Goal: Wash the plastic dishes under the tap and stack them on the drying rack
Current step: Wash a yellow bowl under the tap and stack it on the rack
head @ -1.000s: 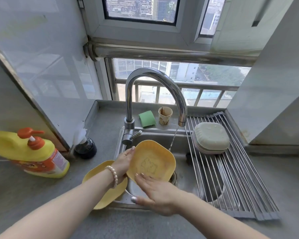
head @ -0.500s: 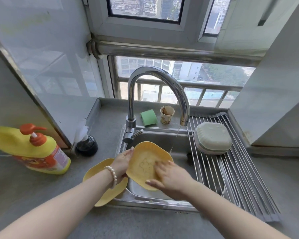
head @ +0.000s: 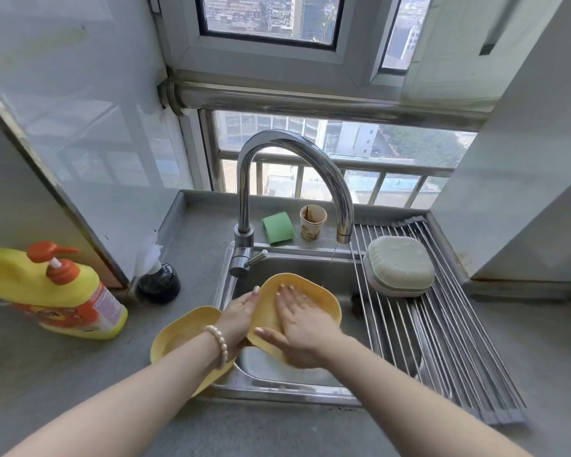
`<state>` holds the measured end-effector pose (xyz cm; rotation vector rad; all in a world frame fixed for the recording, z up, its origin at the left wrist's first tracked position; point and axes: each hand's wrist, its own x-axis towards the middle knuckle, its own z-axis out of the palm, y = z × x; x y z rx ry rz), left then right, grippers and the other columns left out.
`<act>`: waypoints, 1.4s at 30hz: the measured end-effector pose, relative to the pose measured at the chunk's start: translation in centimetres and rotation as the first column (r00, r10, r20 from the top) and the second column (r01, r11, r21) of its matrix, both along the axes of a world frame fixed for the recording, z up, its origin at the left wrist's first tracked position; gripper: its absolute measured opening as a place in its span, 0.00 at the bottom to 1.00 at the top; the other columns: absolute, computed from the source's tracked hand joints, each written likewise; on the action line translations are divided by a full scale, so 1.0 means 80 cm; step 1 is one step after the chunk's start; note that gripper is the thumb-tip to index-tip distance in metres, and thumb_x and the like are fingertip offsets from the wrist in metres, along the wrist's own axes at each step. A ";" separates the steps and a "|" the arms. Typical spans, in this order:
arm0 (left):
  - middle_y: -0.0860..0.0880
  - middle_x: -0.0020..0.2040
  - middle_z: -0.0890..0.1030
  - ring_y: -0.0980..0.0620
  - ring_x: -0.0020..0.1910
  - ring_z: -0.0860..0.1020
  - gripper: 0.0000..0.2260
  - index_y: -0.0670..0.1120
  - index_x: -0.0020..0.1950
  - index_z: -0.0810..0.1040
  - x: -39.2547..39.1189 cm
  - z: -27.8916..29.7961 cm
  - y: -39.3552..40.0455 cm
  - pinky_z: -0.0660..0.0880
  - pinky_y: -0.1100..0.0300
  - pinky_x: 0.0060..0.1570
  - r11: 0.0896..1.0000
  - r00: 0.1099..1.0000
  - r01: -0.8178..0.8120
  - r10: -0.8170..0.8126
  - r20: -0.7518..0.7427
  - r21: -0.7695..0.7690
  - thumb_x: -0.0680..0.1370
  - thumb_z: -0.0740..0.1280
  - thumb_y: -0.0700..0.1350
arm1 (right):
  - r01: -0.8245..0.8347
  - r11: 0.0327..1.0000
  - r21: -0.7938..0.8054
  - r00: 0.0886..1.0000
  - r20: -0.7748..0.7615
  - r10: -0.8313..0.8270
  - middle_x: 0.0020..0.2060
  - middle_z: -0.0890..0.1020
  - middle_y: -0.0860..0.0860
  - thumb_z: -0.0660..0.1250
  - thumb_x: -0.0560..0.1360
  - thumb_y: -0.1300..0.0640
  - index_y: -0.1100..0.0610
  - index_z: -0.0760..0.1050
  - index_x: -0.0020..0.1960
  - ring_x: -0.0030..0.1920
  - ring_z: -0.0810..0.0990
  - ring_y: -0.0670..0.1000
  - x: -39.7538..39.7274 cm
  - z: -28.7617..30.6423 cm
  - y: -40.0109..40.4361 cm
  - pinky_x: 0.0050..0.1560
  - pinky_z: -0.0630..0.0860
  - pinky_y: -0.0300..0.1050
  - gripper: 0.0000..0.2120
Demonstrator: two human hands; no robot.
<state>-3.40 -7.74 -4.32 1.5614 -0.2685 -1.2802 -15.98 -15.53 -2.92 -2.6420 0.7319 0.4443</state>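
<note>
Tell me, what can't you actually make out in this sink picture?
All in the head view:
- Middle of the held yellow dish: covered by the right hand.
- Left hand: its fingers are behind the dish.
- Second yellow dish: partly hidden by the left forearm.
- Detergent bottle: cut by the left edge, label too blurred to read.
- Sink drain: hidden by dish and hands.

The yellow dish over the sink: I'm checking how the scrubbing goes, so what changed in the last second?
The right hand slid from the lower edge of the yellow dish up across its face, fingers flat. The water stream thinned. The left hand keeps gripping the dish's left rim; the second yellow dish and the green dishes on the drying rack stayed put.
</note>
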 end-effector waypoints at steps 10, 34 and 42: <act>0.43 0.45 0.81 0.42 0.48 0.80 0.12 0.47 0.47 0.77 0.015 0.016 -0.003 0.78 0.44 0.52 0.998 0.979 -0.063 0.059 0.197 0.012 0.81 0.57 0.51 | -0.243 0.959 0.148 0.963 0.159 0.220 0.74 0.64 0.50 0.63 0.78 0.47 0.52 0.57 0.76 0.71 0.66 0.56 -0.036 0.013 0.037 0.68 0.66 0.51 0.30; 0.40 0.57 0.81 0.42 0.57 0.79 0.33 0.42 0.62 0.76 -0.014 0.011 0.011 0.74 0.44 0.58 0.931 0.877 -0.294 0.174 -0.449 -0.215 0.70 0.61 0.67 | 0.552 0.611 0.567 0.285 0.561 -0.777 0.40 0.78 0.51 0.58 0.79 0.41 0.57 0.75 0.44 0.42 0.76 0.51 0.040 0.022 -0.037 0.44 0.70 0.46 0.19; 0.41 0.59 0.80 0.45 0.60 0.76 0.23 0.42 0.63 0.76 -0.006 0.026 -0.002 0.69 0.51 0.65 0.872 0.732 -0.455 0.250 -0.634 -0.181 0.79 0.58 0.58 | 0.176 0.979 -0.098 0.806 0.586 -0.086 0.77 0.54 0.54 0.31 0.75 0.36 0.56 0.54 0.77 0.77 0.47 0.53 0.069 0.002 0.031 0.76 0.44 0.52 0.39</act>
